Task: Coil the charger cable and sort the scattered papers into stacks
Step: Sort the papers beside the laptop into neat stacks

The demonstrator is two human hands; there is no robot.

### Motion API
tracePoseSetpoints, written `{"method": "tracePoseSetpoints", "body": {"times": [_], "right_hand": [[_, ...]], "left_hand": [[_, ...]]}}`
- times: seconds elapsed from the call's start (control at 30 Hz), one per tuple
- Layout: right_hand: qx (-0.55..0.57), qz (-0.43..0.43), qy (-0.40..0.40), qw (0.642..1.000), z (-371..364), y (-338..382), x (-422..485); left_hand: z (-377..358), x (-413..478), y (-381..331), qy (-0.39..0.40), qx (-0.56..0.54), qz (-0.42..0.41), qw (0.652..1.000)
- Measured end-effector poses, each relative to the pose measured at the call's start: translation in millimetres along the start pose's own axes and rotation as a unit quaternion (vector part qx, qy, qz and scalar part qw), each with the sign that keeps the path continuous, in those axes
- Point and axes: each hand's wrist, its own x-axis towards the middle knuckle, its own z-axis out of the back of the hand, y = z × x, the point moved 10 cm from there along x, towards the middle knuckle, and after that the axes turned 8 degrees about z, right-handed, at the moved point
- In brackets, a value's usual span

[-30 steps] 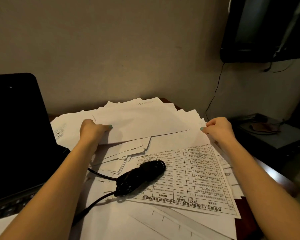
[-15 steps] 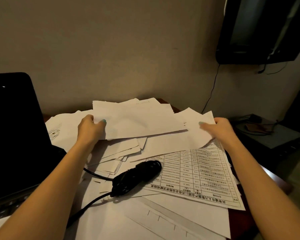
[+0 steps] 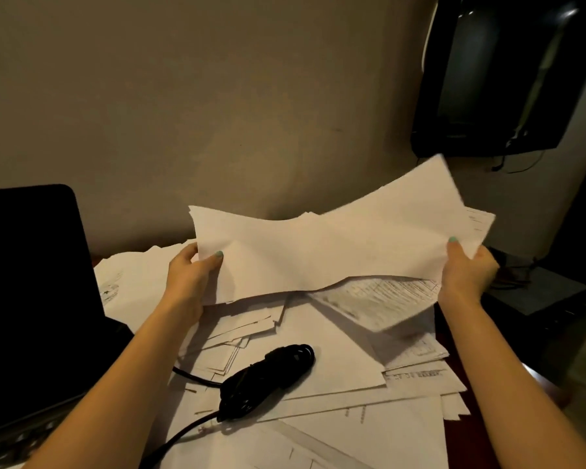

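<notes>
Fingers [image 3: 217,258] of left hand [image 3: 190,275] pinch the left edge of the paper sheaf [image 3: 318,255], thumb on top; right hand [image 3: 467,272] pinches the right edge the same way. Sheaf: white, mostly blank, fanned at right, 1 printed sheet drooping beneath, blurred. Long axis left-right, right end tilted up, above the bench [image 3: 467,441]. Black coiled charger cable [image 3: 268,377] lies on loose papers [image 3: 335,367] below, axis diagonal, between the 2 forearms. Dark laptop [image 3: 31,282] at left.

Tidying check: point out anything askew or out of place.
The paper sheaf held between left hand and right hand is fanned, its edges misaligned. Loose papers beneath lie crisscrossed, with the coiled charger cable resting on them.
</notes>
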Motion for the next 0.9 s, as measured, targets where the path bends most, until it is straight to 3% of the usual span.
{"method": "tracePoseSetpoints", "body": {"times": [0.1,0.23,0.3,0.5,0.67,0.77,0.9], "right_hand": [[0.06,-0.001,-0.067,0.996,13.9,0.4,0.4],[0.132,-0.008,-0.111,0.985,21.5,-2.5,3.8],[0.137,-0.008,-0.122,0.983,21.7,-3.9,2.8],[0.184,-0.037,-0.143,0.972,22.7,-8.6,0.1],[0.204,-0.097,-0.159,0.961,28.2,-22.8,-1.7],[0.141,-0.08,-0.125,0.979,31.2,-28.2,-1.5],[-0.06,-0.109,0.049,0.991,21.7,-43.3,-10.9]], "left_hand": [[4.5,1.7,-5.7,-0.024,0.026,-0.036,0.999],[18.9,4.4,-2.4,-0.096,0.234,-0.045,0.967],[25.2,3.0,-7.8,-0.135,0.285,-0.064,0.947],[33.3,-5.7,-38.7,-0.181,0.256,-0.162,0.936],[50.8,-19.6,-55.4,-0.263,0.303,-0.189,0.896],[54.9,-20.5,-54.9,-0.273,0.323,-0.176,0.889],[51.6,-7.6,-39.7,-0.225,0.31,-0.14,0.913]]}}
